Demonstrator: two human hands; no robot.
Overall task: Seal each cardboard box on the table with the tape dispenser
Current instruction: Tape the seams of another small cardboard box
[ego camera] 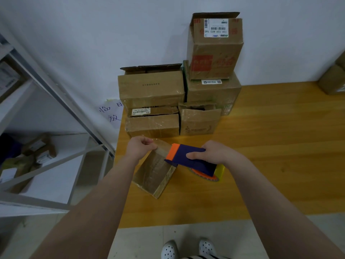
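A small cardboard box lies turned at an angle near the left edge of the wooden table. My left hand pinches the free end of clear tape at the box's far corner. My right hand grips a navy and orange tape dispenser, its orange front edge held just above the box's top right side. A yellowish tape roll shows under the dispenser.
Several stacked cardboard boxes stand against the white wall behind, some with open flaps; the tallest is at the top right. Another box sits at the far right edge. A metal shelf stands to the left of the table.
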